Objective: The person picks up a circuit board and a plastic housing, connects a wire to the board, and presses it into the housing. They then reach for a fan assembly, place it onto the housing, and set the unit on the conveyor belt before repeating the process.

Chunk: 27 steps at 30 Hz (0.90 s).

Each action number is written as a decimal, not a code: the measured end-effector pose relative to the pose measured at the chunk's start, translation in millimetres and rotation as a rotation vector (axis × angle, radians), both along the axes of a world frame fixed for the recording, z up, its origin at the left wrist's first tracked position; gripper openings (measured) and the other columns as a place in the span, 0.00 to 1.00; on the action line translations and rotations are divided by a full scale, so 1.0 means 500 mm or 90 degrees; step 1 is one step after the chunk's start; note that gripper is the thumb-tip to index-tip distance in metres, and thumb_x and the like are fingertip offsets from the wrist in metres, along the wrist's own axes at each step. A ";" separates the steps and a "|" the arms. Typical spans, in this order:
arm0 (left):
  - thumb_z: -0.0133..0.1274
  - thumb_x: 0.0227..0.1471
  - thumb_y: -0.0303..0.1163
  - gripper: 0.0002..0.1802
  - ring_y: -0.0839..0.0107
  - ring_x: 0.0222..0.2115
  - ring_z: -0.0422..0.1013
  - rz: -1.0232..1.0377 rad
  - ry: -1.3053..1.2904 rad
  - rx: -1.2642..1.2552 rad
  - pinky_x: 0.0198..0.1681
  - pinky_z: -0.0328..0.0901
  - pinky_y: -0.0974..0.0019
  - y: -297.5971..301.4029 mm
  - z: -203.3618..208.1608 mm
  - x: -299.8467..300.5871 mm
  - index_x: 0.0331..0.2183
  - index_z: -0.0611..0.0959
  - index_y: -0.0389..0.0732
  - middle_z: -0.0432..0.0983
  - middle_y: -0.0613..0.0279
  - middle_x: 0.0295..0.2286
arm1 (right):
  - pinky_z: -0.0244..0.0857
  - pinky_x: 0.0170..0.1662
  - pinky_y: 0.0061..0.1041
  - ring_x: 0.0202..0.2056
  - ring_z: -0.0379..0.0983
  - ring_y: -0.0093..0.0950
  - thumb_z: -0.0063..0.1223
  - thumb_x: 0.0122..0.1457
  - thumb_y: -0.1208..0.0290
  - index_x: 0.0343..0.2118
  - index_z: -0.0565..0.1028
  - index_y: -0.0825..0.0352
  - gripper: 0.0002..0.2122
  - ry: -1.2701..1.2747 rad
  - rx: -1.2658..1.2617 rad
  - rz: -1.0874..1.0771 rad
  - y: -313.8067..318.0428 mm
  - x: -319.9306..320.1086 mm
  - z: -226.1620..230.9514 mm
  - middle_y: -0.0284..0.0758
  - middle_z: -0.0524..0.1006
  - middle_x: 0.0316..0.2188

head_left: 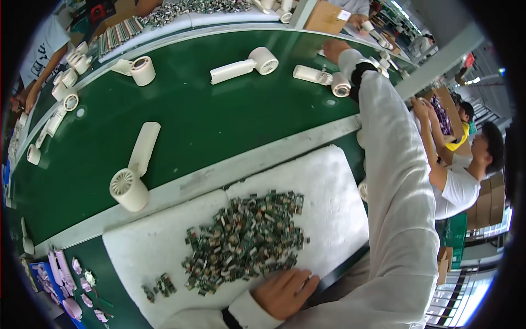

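A green belt (pixel 186 118) curves across the floor of my view, with a pale metal rail (pixel 285 143) along its near side and a white foam slab (pixel 334 181) in front of me. My right arm stretches well out over the belt, so that my right hand (pixel 333 51) is at its far side, fingers pointing left; they are too small and blurred for me to tell whether they are closed on anything.

The closest thing to that hand is a white fan body (pixel 312 74), lying on its side on the belt, just toward me from my fingers. Its long axis runs left to right, handle to the left, round head to the right and slightly nearer me, close by my wrist. A second fan body (pixel 234 72) lies farther left, its head turned toward my right hand.

My left hand (pixel 285 294) is well apart from both, palm down at the slab's near edge, fingers loosely curled; its underside is hidden, so I cannot tell whether it grips anything. The heap of small circuit boards (pixel 244 241) lies just beyond it, mostly to its left, far nearer to this hand than to my right.
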<state>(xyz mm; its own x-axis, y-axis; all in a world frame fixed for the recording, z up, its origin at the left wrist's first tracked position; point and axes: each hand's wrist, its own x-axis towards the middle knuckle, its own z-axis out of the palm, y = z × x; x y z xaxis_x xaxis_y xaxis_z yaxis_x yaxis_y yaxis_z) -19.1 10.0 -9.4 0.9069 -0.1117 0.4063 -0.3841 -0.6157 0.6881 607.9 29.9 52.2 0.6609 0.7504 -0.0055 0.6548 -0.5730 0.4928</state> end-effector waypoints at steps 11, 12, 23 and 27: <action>0.56 0.41 0.31 0.21 0.57 0.36 0.75 -0.042 0.175 -0.010 0.33 0.72 0.56 0.013 0.060 0.032 0.41 0.82 0.37 0.76 0.52 0.38 | 0.71 0.50 0.41 0.46 0.77 0.45 0.64 0.53 0.59 0.55 0.73 0.55 0.25 -0.024 -0.015 -0.116 -0.023 0.079 -0.030 0.43 0.78 0.49; 0.56 0.41 0.31 0.21 0.56 0.37 0.75 -0.025 0.138 0.012 0.34 0.72 0.56 0.009 0.056 0.033 0.41 0.82 0.38 0.76 0.52 0.39 | 0.71 0.50 0.41 0.46 0.77 0.45 0.64 0.53 0.59 0.55 0.73 0.55 0.25 -0.032 -0.010 -0.123 -0.034 0.065 -0.003 0.43 0.78 0.49; 0.59 0.44 0.20 0.18 0.59 0.36 0.75 0.069 -0.045 -0.009 0.40 0.72 0.62 -0.005 0.038 0.028 0.41 0.81 0.35 0.77 0.55 0.36 | 0.70 0.36 0.33 0.34 0.75 0.40 0.63 0.50 0.77 0.36 0.74 0.69 0.10 -0.026 0.356 0.365 -0.191 -0.589 0.295 0.42 0.75 0.30; 0.58 0.44 0.18 0.17 0.57 0.37 0.75 0.080 -0.051 -0.079 0.41 0.72 0.61 -0.009 0.022 0.020 0.40 0.81 0.35 0.77 0.53 0.37 | 0.68 0.34 0.28 0.33 0.74 0.33 0.60 0.40 0.76 0.32 0.74 0.66 0.13 0.029 0.238 0.376 -0.284 -0.852 0.233 0.34 0.72 0.28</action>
<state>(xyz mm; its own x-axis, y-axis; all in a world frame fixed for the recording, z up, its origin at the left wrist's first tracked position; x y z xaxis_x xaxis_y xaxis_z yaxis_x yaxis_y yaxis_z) -9.0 5.6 1.5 0.8745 0.0555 0.4819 -0.3670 -0.5740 0.7320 181.8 -112.1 168.6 0.1468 0.9411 0.3047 0.9241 -0.2404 0.2972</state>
